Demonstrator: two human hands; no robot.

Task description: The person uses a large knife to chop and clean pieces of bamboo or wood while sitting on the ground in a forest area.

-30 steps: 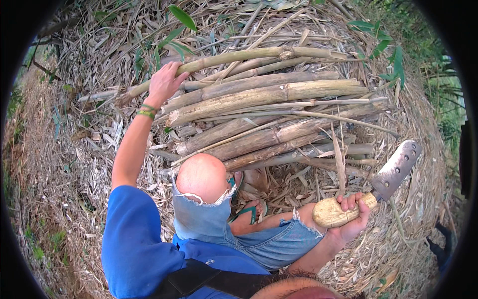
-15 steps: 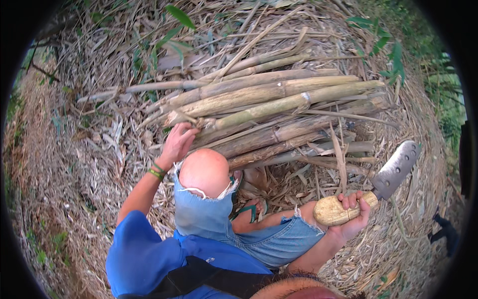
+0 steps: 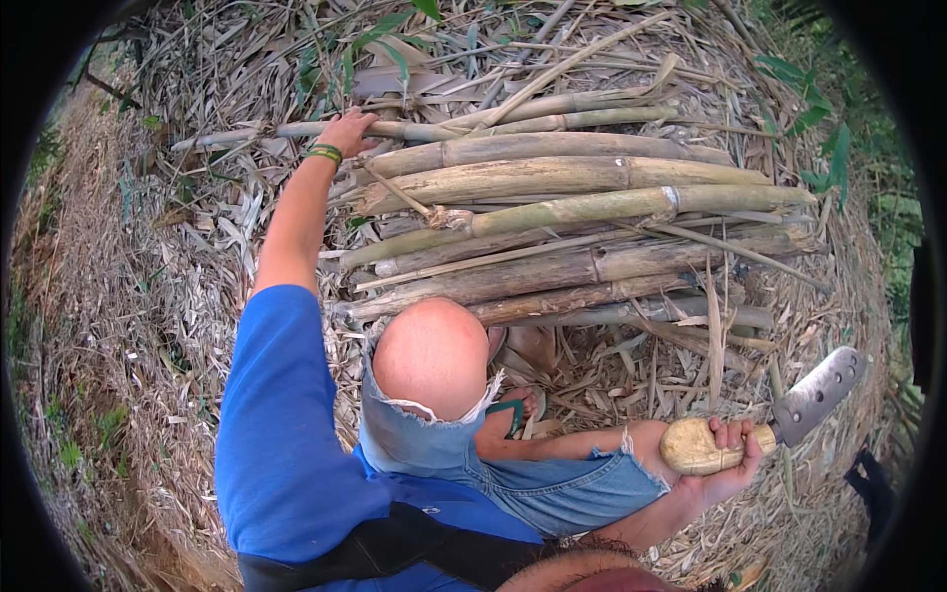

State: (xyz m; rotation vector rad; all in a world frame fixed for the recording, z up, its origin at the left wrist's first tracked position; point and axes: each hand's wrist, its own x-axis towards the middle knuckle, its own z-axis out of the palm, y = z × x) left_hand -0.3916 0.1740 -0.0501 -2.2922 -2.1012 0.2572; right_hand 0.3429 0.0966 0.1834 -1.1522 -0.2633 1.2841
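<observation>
- Head view: the person crouches over a pile of cut bamboo stalks (image 3: 572,212) that lie across dry leaf litter (image 3: 148,326), with the bare knee in torn denim shorts (image 3: 552,483) in the middle of the picture.
- The left hand (image 3: 347,130) is stretched out far to the upper left. It lies on a thin stalk (image 3: 296,129) at the far edge of the pile, and the fingers curl over this stalk. The grip looks loose and narrow; whether it really closes around the stalk cannot be told from here.
- On the left wrist there are green bracelets (image 3: 324,153).
- The right hand (image 3: 728,464) is at the lower right, well apart from the pile. It is closed firmly around the pale wooden handle of a heavy knife (image 3: 760,419).
- The wide grey blade points up and to the right, away from the stalks, and it has a row of small holes.
- A foot in a green sandal (image 3: 515,407) shows just below the pile.
</observation>
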